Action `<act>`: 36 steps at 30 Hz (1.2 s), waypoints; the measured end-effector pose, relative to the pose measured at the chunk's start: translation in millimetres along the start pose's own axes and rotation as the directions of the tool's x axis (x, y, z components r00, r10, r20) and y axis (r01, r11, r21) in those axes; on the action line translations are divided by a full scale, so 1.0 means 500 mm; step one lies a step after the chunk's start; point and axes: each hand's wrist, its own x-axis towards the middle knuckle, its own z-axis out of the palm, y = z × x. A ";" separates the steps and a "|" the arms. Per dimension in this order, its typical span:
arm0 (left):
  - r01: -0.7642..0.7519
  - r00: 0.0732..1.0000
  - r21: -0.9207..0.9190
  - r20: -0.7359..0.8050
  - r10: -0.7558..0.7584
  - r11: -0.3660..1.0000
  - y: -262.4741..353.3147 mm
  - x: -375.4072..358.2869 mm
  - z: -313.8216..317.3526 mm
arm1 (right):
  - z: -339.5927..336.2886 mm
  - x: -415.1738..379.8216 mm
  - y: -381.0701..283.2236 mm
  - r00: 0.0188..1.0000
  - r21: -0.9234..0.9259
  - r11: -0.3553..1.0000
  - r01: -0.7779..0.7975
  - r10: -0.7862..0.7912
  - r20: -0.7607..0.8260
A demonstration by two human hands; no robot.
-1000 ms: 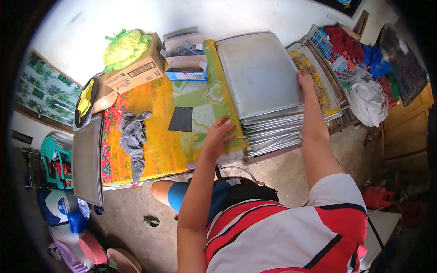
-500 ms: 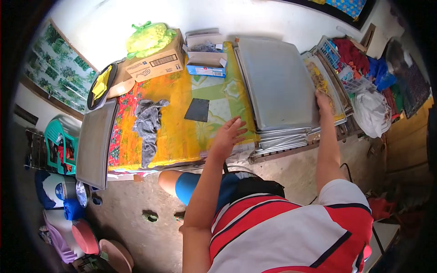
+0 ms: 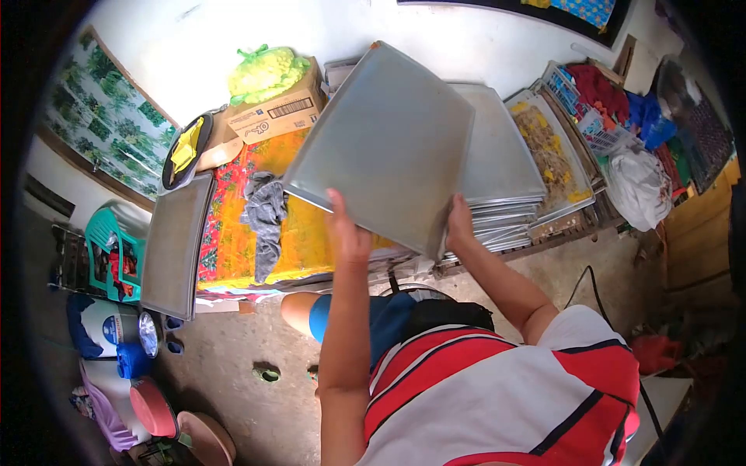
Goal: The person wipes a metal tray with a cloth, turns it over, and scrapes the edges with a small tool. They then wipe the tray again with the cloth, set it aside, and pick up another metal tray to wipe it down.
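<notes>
A large grey metal baking tray (image 3: 388, 147) is lifted and tilted between my two hands, over the table's right part. My left hand (image 3: 349, 237) grips its near left edge, with part of the fingers hidden by the tray. On its right edge, near the lower corner, my right hand (image 3: 460, 224) is closed. Behind and to the right lies a stack of similar trays (image 3: 505, 144). The grey cloth (image 3: 266, 213) rests on the yellow patterned tablecloth (image 3: 305, 241), left of the held tray, which covers the dark square and most of the blue box.
More trays (image 3: 177, 252) lie at the table's left end. A cardboard box (image 3: 284, 113) carries a yellow-green plastic bag (image 3: 268, 74). On the far right are a tray with yellow and brown bits (image 3: 542, 144) and a white bag (image 3: 639, 186). Basins (image 3: 153, 408) stand at lower left.
My hands have taken the top tray off the right-hand stack and carried it left, tilted. The left hand, empty before, now grips it too. The view has shifted slightly.
</notes>
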 end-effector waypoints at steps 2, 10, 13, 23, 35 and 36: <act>-0.032 0.998 0.018 -0.050 0.033 0.999 0.052 0.022 -0.022 | 0.006 0.003 0.054 0.994 -0.114 0.987 0.109 -0.107 0.023; -0.156 0.968 0.168 -0.168 0.184 0.973 0.266 -0.022 -0.108 | 0.096 0.031 -0.191 0.760 -0.696 0.418 0.585 0.018 0.649; -0.130 0.980 0.085 -0.138 0.141 0.988 0.311 -0.047 -0.155 | 0.215 0.113 -0.277 0.674 -0.555 0.383 0.739 -0.392 0.626; -0.186 0.944 0.146 -0.246 0.217 0.972 0.321 -0.149 -0.225 | 0.551 0.300 -0.261 0.373 -0.423 0.238 0.874 0.230 0.899; -0.152 0.926 -0.014 -0.352 0.137 0.988 0.338 -0.246 -0.311 | 0.583 0.333 -0.157 0.617 -0.549 0.700 0.457 0.195 0.762; -0.181 0.923 -0.013 -0.348 0.165 0.983 0.338 -0.249 -0.330 | 0.584 0.367 -0.153 0.650 -0.562 0.725 0.399 0.209 0.731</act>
